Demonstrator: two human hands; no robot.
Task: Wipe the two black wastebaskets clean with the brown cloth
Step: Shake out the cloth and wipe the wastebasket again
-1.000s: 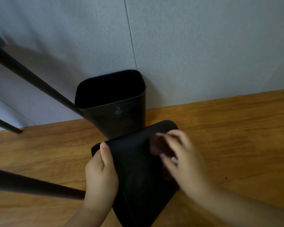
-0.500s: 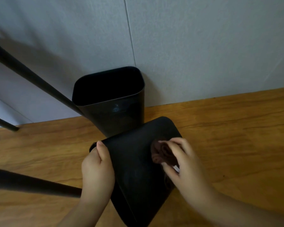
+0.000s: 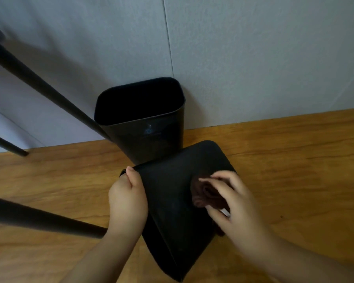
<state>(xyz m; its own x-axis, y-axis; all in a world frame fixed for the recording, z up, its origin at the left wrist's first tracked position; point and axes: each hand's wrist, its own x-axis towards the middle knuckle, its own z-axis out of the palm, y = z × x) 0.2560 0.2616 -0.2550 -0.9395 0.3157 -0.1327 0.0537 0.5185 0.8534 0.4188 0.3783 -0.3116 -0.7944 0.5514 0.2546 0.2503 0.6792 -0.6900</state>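
Left hand (image 3: 128, 198) grips the near wastebasket (image 3: 178, 211), steadying it tipped, so right hand (image 3: 231, 205) can press the bunched brown cloth (image 3: 202, 193) against its side.

Two black wastebaskets (image 3: 143, 127), plain and matte. The cloth (image 3: 204, 194) is dark brown. The floor (image 3: 294, 160) shows honey-orange wood grain; the wall (image 3: 253, 58) is grey.

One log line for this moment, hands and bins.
left hand: grips tipped wastebasket | right hand: presses brown cloth on its side | second wastebasket: upright by wall
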